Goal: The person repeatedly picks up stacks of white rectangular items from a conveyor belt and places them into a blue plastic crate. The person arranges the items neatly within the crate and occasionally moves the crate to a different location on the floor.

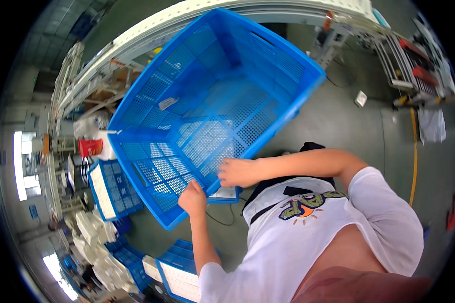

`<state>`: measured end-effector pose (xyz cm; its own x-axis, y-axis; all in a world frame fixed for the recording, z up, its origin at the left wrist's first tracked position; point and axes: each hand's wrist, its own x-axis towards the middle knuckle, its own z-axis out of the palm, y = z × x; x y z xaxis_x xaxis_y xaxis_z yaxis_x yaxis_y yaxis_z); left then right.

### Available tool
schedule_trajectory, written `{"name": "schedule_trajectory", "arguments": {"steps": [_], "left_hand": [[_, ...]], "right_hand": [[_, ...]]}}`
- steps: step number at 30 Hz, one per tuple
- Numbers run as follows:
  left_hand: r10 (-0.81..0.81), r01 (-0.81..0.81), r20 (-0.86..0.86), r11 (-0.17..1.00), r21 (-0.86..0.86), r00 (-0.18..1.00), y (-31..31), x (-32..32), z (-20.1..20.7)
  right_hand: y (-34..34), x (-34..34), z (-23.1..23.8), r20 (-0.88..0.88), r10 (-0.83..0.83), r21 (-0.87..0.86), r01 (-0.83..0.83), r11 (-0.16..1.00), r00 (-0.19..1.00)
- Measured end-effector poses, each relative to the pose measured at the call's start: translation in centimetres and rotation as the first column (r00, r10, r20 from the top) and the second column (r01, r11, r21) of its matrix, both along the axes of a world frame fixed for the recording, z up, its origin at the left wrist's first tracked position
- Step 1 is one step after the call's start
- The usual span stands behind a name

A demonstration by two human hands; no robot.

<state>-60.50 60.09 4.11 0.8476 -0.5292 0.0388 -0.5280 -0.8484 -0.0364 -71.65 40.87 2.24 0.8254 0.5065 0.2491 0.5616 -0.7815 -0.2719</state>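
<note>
The big blue basket [222,96] is held tipped over the gray floor [338,116], by the white rail [179,12], with its open top turned up. Its near rim is clamped by the left hand [192,198], close to one corner. The same rim is clamped by the right hand [240,172], farther to the right. If some weight is carried by the rail, that cannot be told. The basket seems to be getting steadied or moved. For the next move, a tight, even hold seems to be needed.
</note>
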Motion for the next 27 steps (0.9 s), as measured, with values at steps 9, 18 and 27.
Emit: {"name": "schedule_trajectory", "arguments": {"steps": [9, 18, 27], "left_hand": [[0.764, -0.59, -0.299, 0.13, -0.797, 0.572, -3.1, -8.5, -3.8], [0.124, -0.688, -0.809, -0.462, -0.56, 0.575, -5.8, -6.0, -1.4], [0.8, -0.799, -0.176, 0.5, -0.335, 0.574, 18.7, 4.5, -2.1]], "right_hand": [[-45.5, 0.5, -4.9, -0.561, -0.648, 0.486, 0.838, 0.247, 0.516], [-28.2, 1.0, -1.1, -0.766, 0.061, 0.587, 0.735, -0.339, 0.64], [-20.3, 1.3, 4.9, -0.792, -0.033, 0.412, 0.574, 0.708, 0.61]]}}
